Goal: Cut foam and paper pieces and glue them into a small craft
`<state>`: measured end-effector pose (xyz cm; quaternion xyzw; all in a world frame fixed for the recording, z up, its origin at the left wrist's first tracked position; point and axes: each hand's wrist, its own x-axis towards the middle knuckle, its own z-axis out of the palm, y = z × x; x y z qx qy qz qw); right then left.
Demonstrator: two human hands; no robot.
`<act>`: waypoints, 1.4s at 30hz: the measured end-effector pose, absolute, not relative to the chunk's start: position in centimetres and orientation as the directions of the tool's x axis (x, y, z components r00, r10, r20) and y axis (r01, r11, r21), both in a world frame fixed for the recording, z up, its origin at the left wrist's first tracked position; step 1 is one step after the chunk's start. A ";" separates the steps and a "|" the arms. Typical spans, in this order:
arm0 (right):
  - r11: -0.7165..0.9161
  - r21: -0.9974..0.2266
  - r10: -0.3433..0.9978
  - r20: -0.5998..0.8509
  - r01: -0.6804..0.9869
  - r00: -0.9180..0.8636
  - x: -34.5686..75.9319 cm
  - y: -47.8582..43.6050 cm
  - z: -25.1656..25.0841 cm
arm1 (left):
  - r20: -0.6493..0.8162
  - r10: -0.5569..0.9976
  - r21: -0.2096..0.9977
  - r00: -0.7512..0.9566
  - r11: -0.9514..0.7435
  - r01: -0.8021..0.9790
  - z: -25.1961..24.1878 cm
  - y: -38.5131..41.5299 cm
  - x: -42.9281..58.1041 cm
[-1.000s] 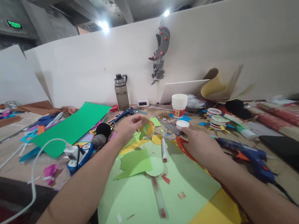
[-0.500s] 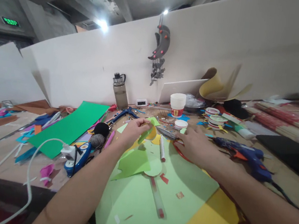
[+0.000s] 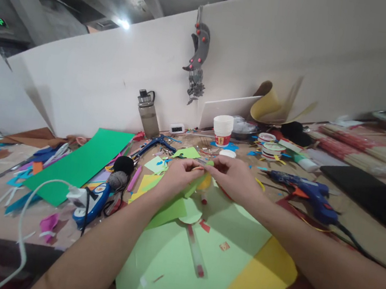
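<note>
My left hand point(image 3: 182, 175) is closed in a pinch on a yellow and green paper cutout point(image 3: 205, 182), held just above the sheets. My right hand point(image 3: 234, 176) meets it from the other side, its fingertips pinched on a small green paper piece point(image 3: 209, 163). Scissors lie partly hidden beneath the right hand, little more than a sliver of red handle showing. Below the hands are a marker point(image 3: 204, 198), a round pale green cutout point(image 3: 191, 212) and a bright green scrap point(image 3: 168, 213), all on a large pale green sheet point(image 3: 170, 260).
A clear strip with red ends point(image 3: 196, 254) lies on the sheet. At right is a blue glue gun point(image 3: 311, 193) with its cord. Behind stand paper cups point(image 3: 222, 129) and a water bottle point(image 3: 148, 117). A green sheet point(image 3: 84, 163) and a blue power strip point(image 3: 94, 202) lie left.
My right hand has moved left, away from the scissors, and joined my left hand at the paper. The marker is now mostly covered. The whole view has shifted slightly.
</note>
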<state>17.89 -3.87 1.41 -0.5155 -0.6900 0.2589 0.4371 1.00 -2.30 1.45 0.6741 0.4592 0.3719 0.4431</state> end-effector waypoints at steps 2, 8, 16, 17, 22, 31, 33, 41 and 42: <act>0.262 -0.880 0.964 0.262 0.397 -0.055 18.0 -3.7 1.4 | 0.079 0.944 0.942 0.320 -0.176 0.285 1.3 -2.3 0.9; 0.069 -0.990 0.997 0.064 0.126 -0.046 18.0 -2.8 0.7 | 0.019 0.948 0.974 0.317 -0.089 0.209 1.2 -2.5 1.0; -0.019 -0.999 0.999 -0.020 0.032 -0.051 17.9 -2.7 0.8 | -0.059 0.943 0.994 0.326 0.027 0.102 1.0 -2.7 1.4; -0.015 -0.999 0.999 -0.017 0.036 -0.047 17.9 -2.6 0.8 | -0.059 0.942 0.995 0.329 0.028 0.097 0.9 -2.7 1.3; 0.000 -0.999 0.999 -0.002 0.054 -0.040 17.9 -2.3 0.4 | -0.038 0.949 0.993 0.312 0.001 0.117 0.8 -2.6 1.3; 0.043 -0.990 0.990 0.024 0.136 -0.139 17.8 -3.0 0.6 | -0.116 0.962 0.991 0.248 0.097 0.088 1.1 -2.9 1.7; 0.067 -0.975 0.989 0.037 0.211 -0.146 17.8 -3.1 0.6 | -0.132 0.961 0.990 0.241 0.117 0.075 1.3 -3.0 1.8; 0.085 -0.973 0.992 0.063 0.215 -0.106 17.9 -2.8 -0.3 | -0.137 0.953 0.988 0.271 0.112 0.109 1.6 -3.1 1.7; 0.079 -0.978 0.993 0.060 0.194 -0.102 17.9 -2.8 -0.4 | -0.133 0.956 0.986 0.260 0.102 0.129 1.6 -3.1 1.7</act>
